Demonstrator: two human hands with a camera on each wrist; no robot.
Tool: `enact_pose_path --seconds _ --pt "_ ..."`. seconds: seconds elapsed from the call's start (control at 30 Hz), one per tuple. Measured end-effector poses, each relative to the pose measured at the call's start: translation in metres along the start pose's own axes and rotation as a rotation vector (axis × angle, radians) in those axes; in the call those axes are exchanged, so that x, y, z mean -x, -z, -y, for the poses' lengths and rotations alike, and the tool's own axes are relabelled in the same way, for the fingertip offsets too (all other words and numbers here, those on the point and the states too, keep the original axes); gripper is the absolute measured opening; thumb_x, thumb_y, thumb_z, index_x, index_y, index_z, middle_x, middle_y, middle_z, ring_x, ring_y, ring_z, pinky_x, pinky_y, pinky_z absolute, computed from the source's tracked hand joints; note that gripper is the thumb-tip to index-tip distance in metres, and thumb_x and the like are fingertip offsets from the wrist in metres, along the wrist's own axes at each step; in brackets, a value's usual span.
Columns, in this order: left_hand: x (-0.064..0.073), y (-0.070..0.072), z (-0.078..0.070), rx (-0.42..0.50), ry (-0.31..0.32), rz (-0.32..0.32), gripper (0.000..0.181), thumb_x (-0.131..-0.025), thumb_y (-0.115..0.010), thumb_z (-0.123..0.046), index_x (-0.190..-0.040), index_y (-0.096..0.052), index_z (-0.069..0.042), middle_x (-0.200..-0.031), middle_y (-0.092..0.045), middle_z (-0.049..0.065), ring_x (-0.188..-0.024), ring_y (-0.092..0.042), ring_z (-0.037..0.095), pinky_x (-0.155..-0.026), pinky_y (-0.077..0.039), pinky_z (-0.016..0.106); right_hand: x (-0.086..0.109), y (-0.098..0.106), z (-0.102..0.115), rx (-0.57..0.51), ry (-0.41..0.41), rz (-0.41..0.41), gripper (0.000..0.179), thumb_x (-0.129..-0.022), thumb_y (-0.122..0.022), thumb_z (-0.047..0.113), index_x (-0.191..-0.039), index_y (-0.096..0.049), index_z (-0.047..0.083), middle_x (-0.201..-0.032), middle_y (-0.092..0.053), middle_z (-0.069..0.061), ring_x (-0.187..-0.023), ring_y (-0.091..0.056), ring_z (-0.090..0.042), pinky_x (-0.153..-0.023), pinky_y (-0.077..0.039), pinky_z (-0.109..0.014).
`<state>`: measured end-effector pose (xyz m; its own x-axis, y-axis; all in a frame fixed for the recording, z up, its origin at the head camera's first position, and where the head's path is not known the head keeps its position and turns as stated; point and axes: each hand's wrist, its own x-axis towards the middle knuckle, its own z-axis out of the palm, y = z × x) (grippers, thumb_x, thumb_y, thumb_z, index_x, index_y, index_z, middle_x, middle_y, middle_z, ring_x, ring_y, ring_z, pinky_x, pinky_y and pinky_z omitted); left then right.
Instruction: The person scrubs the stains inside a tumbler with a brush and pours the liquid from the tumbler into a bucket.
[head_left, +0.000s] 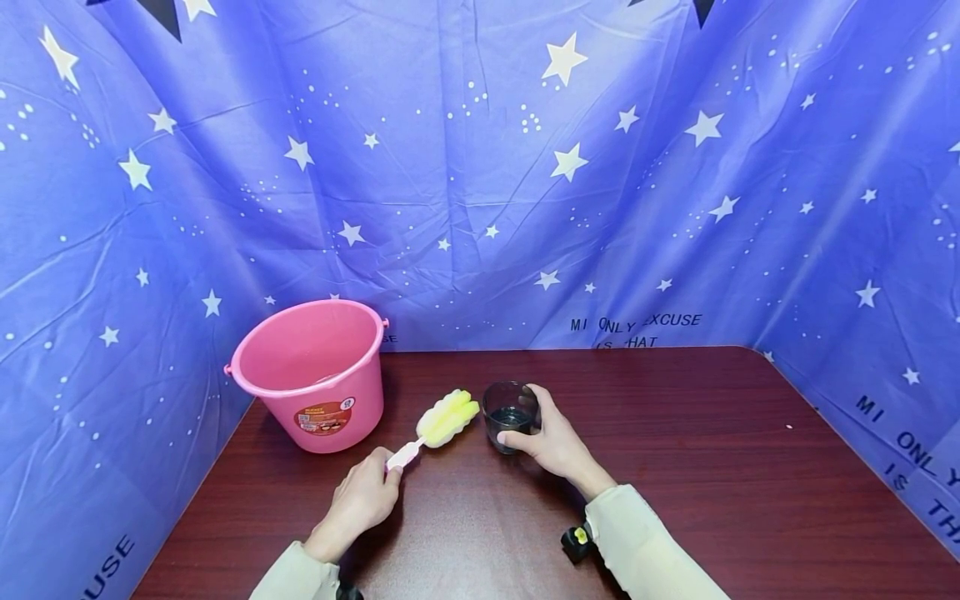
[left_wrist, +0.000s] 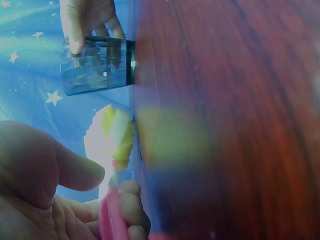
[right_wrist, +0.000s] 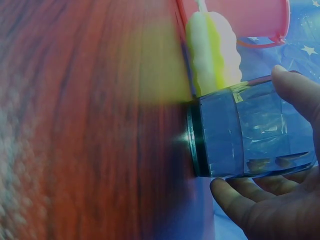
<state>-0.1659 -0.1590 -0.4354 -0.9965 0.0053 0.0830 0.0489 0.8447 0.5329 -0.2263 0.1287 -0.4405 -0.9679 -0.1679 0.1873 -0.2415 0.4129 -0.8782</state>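
Observation:
In my left hand (head_left: pixel 363 494) is a sponge cup brush (head_left: pixel 447 418) with a pink-and-white handle and a yellow-and-white head. Its handle (left_wrist: pixel 114 215) lies between thumb and curled fingers in the left wrist view, and the head points away toward the glass. My right hand (head_left: pixel 557 437) grips a dark clear glass (head_left: pixel 511 417) from its right side, thumb in front and fingers behind. The glass stands upright at the tabletop, with what looks like liquid inside. Just left of the glass, the brush head (right_wrist: pixel 215 50) overlaps its edge in the right wrist view.
A pink bucket (head_left: pixel 360 408) with a round label stands at the left back of the dark red wooden table (head_left: pixel 675 467). Blue star-printed cloth (head_left: pixel 450 167) hangs behind and at both sides. A black wrist strap piece (head_left: pixel 576 543) sits by the right sleeve.

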Motion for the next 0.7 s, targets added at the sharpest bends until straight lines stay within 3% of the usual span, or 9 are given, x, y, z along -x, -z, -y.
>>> enact_pose_path --seconds 0.4,0.7 --pt "0.0003 0.0002 -0.0001 -0.001 -0.005 0.011 0.007 -0.09 -0.058 -0.014 -0.095 -0.057 -0.008 -0.077 -0.058 0.004 -0.071 -0.058 0.025 -0.058 -0.042 0.041 0.0002 -0.0005 0.0 -0.013 -0.001 0.003 0.082 -0.075 -0.082 0.027 -0.14 -0.035 0.009 -0.129 -0.053 -0.015 -0.109 -0.059 -0.026 -0.091 -0.045 -0.043" --pt "-0.0021 0.0033 0.0021 0.01 -0.046 -0.038 0.009 -0.086 -0.06 -0.006 -0.092 -0.053 -0.003 -0.079 -0.059 0.01 -0.071 -0.059 0.03 -0.062 -0.045 0.045 0.0008 0.0009 0.0011 -0.024 -0.016 0.006 0.082 -0.075 -0.082 0.026 -0.14 -0.034 0.01 -0.13 -0.053 -0.015 -0.108 -0.059 -0.026 -0.089 -0.046 -0.042"
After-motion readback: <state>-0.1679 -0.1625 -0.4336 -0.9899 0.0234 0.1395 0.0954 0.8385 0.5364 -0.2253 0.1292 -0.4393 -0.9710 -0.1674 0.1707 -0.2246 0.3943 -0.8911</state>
